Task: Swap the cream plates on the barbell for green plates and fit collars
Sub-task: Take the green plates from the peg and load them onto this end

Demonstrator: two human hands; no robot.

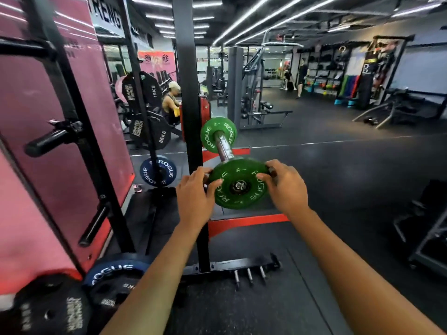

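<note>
Landmark: I take the near green plate (pixel 238 183) on the barbell sleeve (pixel 223 147).
Left of it: my left hand (pixel 194 198) touches its rim; the black rack upright (pixel 187 93) stands just behind, so room is tight.
Right of it: my right hand (pixel 286 187) on the rim; beyond, open black floor (pixel 350 170).
Beyond it: bare sleeve, then 1 more green plate (pixel 218 134).
Below it: 3 storage pegs (pixel 249 276) on the rack base.

Lighting: long ceiling strip lights (pixel 266 18) in parallel rows, bright to the point of streaky glare, leaving the dark rubber floor (pixel 338 165) dim with a faint sheen and soft, weak shadows; the pink wall panel (pixel 48 93) at left carries pale reflected streaks. Picture quality: wide-angle distortion bows the black rack uprights (pixel 186 93) and stretches the edges, motion blur smears the left and lower margins, and the far equipment is soft and smudged; the middle of the frame is sharpest.
</note>
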